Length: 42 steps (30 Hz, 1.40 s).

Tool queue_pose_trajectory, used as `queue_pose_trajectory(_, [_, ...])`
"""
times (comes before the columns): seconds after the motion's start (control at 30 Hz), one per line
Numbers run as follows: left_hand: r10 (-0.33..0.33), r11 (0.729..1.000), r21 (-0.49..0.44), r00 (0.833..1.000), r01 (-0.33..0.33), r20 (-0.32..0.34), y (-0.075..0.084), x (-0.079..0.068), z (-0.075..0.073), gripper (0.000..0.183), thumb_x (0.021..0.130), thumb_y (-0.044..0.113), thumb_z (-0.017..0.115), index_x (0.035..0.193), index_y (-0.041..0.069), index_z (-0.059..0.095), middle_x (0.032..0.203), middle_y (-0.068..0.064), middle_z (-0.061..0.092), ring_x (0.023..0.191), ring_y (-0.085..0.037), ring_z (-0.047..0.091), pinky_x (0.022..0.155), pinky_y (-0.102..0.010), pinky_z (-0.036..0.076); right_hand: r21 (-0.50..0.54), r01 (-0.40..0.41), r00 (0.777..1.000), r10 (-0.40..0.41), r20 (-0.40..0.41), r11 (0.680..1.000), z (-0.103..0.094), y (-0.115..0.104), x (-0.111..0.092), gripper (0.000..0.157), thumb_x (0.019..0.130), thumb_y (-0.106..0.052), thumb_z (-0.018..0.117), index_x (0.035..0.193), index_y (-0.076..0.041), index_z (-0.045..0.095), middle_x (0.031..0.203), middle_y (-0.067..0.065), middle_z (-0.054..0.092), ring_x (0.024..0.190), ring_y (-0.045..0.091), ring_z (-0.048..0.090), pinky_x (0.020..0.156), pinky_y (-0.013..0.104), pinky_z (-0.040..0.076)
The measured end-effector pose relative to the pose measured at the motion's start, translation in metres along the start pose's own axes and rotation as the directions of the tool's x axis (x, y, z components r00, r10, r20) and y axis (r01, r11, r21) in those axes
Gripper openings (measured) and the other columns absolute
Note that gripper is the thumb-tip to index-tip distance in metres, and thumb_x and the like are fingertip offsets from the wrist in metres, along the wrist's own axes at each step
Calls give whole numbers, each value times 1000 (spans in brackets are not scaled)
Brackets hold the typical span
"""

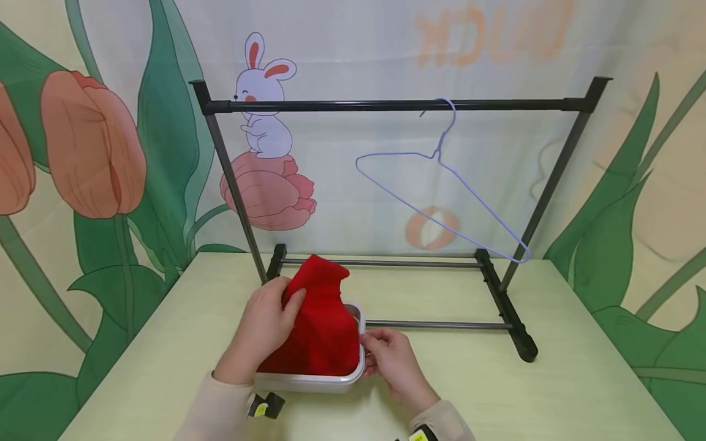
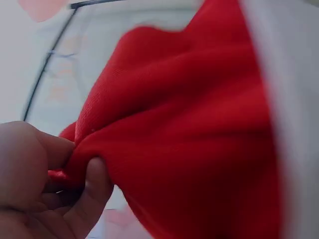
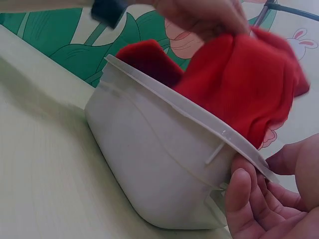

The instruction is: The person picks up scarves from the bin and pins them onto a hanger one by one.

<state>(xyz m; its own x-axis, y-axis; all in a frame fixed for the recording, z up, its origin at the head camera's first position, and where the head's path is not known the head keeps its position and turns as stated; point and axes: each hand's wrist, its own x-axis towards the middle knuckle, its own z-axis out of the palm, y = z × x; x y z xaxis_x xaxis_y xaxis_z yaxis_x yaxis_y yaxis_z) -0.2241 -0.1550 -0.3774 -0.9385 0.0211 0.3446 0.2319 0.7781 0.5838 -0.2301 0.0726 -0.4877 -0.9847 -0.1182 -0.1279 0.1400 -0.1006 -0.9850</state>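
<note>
Red cloth point(image 1: 325, 331) bunches up out of a white plastic basin point(image 1: 309, 384) on the table. My left hand point(image 1: 267, 324) pinches the cloth between thumb and fingers and lifts part of it above the rim; the left wrist view shows folds of the cloth point(image 2: 184, 129) gathered at the fingertips. At the basin's right side, my right hand point(image 1: 394, 364) grips the rim, with the thumb over it and the fingers curled beneath, as the right wrist view of the basin point(image 3: 149, 144) shows. Whether the cloth is a garment cannot be told.
Behind the basin stands a black metal rack point(image 1: 331, 106) with a top bar and floor feet. A lilac wire hanger point(image 1: 441, 156) hangs from its bar, right of the middle. The pale table point(image 1: 579, 380) extends to both sides, before a printed curtain point(image 1: 353, 202).
</note>
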Motion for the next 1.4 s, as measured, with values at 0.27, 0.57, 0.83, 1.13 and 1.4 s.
queue_pose_trajectory(0.27, [45,993,-98,990,-58,-132,19,8,-45,26,106,16,69,127,1,68,111,-18,73,92,-31,67,76,-44,65,3,16,1000,-16,-2,1000,1,1,1,16,105,-5,61,113,8,63,72,0,64,56,8,59,50,24,55])
queue_pose_trajectory(0.57, [61,988,-132,987,-81,-149,25,10,-54,27,106,16,69,129,2,67,116,-19,73,95,-32,69,78,-48,67,-144,54,999,-53,11,988,-7,-5,-4,27,107,-13,62,121,11,65,80,7,69,55,11,64,53,25,55])
queue_pose_trajectory(0.83, [62,989,-125,986,-82,-154,25,9,-52,26,105,16,70,127,2,67,116,-19,73,96,-33,69,79,-49,66,-535,283,936,-352,-28,796,-41,-50,-16,14,106,-12,67,112,-2,75,95,12,77,78,13,68,69,24,55])
queue_pose_trajectory(1.13, [72,988,-123,986,-91,-148,24,8,-46,25,105,15,70,126,2,68,114,-18,73,94,-31,68,79,-47,65,-709,623,535,-842,76,331,-88,-128,-30,8,98,4,70,101,1,77,91,9,75,80,15,62,71,20,49])
queue_pose_trajectory(1.4, [77,985,-144,988,-96,-130,25,7,-39,26,105,15,71,128,3,68,115,-17,73,94,-30,68,80,-47,66,-841,535,299,-949,102,78,-135,-183,-21,16,97,-2,67,105,11,73,109,31,70,109,54,55,99,60,39])
